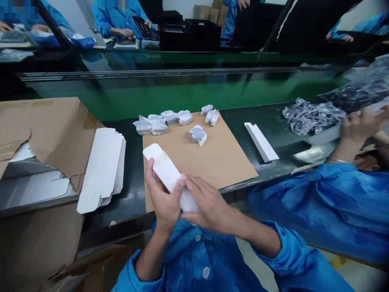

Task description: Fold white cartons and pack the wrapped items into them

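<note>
Both my hands hold a small white carton [165, 170] above the near edge of a brown cardboard sheet [219, 158]. My left hand [162, 198] wraps round the carton's lower part from the left. My right hand [206, 205] grips its bottom end, fingers closed over it. The carton's top flap is open and points away from me. Several small white wrapped packets [197, 134] lie on the far part of the sheet and just left of it [152, 126].
A stack of flat white carton blanks [103, 168] lies left of the sheet, beside an open cardboard box [45, 134]. One assembled white carton [261, 142] lies to the right. A co-worker's hand [361, 125] at the right handles plastic-bagged parts [313, 115]. A green conveyor [182, 89] runs behind.
</note>
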`<state>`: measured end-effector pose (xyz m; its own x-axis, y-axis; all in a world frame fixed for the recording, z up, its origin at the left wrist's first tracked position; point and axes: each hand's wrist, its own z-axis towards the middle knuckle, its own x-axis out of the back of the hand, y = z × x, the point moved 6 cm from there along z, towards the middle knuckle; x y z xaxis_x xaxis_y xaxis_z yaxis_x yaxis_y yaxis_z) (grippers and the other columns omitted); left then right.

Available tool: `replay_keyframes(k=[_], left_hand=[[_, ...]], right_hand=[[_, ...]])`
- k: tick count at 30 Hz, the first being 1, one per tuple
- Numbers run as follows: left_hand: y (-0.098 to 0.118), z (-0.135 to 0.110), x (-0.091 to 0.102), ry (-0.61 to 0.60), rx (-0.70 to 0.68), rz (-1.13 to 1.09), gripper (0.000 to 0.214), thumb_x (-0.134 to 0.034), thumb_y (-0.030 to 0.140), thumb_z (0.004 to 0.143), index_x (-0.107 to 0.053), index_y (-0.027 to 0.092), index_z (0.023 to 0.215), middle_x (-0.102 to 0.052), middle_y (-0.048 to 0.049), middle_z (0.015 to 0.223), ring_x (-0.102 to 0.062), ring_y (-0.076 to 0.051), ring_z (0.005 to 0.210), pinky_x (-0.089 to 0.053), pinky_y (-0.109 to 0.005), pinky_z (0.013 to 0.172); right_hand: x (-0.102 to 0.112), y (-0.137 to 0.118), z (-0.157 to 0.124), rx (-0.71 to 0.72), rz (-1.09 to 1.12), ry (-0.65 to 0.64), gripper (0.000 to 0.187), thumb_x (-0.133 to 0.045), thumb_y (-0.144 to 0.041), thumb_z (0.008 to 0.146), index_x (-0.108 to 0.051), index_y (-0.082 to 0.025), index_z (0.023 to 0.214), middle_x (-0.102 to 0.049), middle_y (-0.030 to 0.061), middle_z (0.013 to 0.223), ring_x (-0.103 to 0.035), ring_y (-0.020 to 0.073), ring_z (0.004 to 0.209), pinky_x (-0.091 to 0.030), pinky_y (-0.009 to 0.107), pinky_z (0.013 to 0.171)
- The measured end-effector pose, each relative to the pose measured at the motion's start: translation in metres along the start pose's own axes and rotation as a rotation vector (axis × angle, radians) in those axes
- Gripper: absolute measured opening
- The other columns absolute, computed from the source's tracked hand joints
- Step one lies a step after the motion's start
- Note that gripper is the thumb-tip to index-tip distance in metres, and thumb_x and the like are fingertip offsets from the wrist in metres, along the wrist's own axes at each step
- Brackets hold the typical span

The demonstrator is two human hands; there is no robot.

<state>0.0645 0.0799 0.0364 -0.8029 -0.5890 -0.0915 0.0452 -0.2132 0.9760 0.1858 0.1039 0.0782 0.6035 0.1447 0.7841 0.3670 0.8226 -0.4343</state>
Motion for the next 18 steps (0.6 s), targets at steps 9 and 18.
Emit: replay_keyframes(k=[9, 18], left_hand=[[0.016, 0.003, 0.008, -0.201, -0.206, 0.288, 0.055, -0.075, 0.034, 0.067, -0.05, 0.022, 0.114, -0.059, -0.0056, 0.11, -0.064, -0.021, 0.098, -0.054, -0.032, 0.081], [0.01, 0.0, -0.004, -0.353, -0.192, 0.413, 0.045, -0.071, 0.031, 0.073, -0.047, 0.023, 0.11, -0.057, -0.0015, 0.095, -0.061, -0.015, 0.074, -0.049, -0.026, 0.062]], right_hand=[[0.026, 0.018, 0.038, -0.089, 0.559, -0.044, 0.022, -0.064, -0.031, 0.089, -0.07, -0.018, 0.106, -0.062, 0.0035, 0.089, -0.058, 0.012, 0.079, -0.049, 0.026, 0.073], [0.019, 0.043, 0.055, -0.481, 1.017, -0.111, 0.034, -0.069, -0.045, 0.083, -0.062, -0.013, 0.074, -0.059, -0.0008, 0.07, -0.055, 0.0091, 0.066, -0.045, 0.022, 0.061]])
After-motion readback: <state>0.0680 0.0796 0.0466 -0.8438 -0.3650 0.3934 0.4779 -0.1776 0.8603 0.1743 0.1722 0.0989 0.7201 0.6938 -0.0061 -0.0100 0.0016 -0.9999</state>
